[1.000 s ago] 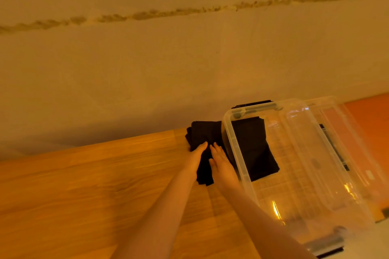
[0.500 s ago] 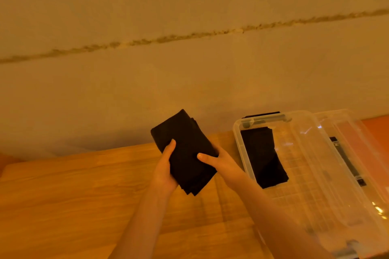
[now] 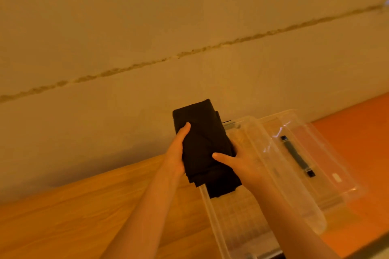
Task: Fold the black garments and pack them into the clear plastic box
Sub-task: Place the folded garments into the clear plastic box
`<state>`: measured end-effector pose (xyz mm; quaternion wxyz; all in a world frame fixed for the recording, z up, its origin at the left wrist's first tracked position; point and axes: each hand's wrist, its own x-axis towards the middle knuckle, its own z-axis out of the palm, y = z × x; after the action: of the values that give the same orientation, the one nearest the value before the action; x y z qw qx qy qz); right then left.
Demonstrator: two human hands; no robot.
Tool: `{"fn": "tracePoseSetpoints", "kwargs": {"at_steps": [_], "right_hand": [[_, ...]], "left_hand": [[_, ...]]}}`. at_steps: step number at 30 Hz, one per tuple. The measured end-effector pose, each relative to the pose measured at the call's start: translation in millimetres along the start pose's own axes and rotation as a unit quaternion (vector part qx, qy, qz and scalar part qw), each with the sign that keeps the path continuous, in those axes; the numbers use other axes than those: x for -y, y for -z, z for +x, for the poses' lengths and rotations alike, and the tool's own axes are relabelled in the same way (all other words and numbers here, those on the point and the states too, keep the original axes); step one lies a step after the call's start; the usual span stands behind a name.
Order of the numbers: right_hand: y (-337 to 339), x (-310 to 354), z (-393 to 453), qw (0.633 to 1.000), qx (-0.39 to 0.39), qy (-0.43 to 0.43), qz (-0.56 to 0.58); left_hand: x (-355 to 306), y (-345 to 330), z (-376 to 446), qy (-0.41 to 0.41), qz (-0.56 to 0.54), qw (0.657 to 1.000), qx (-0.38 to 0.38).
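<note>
A folded black garment [image 3: 200, 132] is held up in the air between both hands, over the left rim of the clear plastic box [image 3: 212, 221]. My left hand [image 3: 175, 153] grips its left edge with the thumb on top. My right hand [image 3: 240, 164] holds its right side, thumb across the front and fingers hidden behind. A second black garment [image 3: 223, 187] lies inside the box at its far left end, mostly hidden by the held one.
The box stands on a wooden table [image 3: 84, 216] by a plain wall. Its clear lid [image 3: 311, 153] with a dark handle leans at the box's right side. An orange surface [image 3: 362, 136] lies beyond the lid.
Both hands lifted the folded garment off the table beside the box and carried it right, over the box's left rim. The view shifted left and tilted.
</note>
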<state>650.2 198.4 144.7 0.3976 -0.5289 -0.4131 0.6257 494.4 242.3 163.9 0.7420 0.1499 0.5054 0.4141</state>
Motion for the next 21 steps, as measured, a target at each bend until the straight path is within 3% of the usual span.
{"fn": "tracePoseSetpoints", "kwargs": {"at_steps": [2, 5, 10, 14, 18, 20, 21], "right_hand": [[31.0, -2.7, -9.5, 0.996, -0.071, 0.023, -0.056], [76.6, -26.0, -8.7, 0.952, -0.154, 0.024, -0.263], [113.3, -65.2, 2.9, 0.954, -0.168, 0.018, -0.249], [119.2, -88.5, 15.5, 0.929, -0.153, 0.031, -0.337], [110.4, -111.4, 37.7, 0.900, -0.165, -0.049, -0.400], [105.8, -115.0, 44.7, 0.877, -0.224, -0.064, -0.420], [106.9, -121.3, 48.7, 0.886, -0.225, -0.068, -0.401]], "left_hand": [[20.2, -26.0, 18.0, 0.014, 0.021, 1.000, -0.001], [54.2, -57.0, 48.7, 0.014, 0.046, 0.999, -0.016], [118.5, -84.3, 93.1, -0.004, 0.113, 0.990, -0.083], [147.3, -88.1, 104.5, -0.051, 0.154, 0.976, -0.146], [158.9, -95.3, 113.4, -0.099, 0.257, 0.937, -0.215], [161.1, -100.0, 117.3, -0.092, 0.321, 0.917, -0.219], [160.7, -101.7, 118.1, -0.084, 0.359, 0.905, -0.213]]}}
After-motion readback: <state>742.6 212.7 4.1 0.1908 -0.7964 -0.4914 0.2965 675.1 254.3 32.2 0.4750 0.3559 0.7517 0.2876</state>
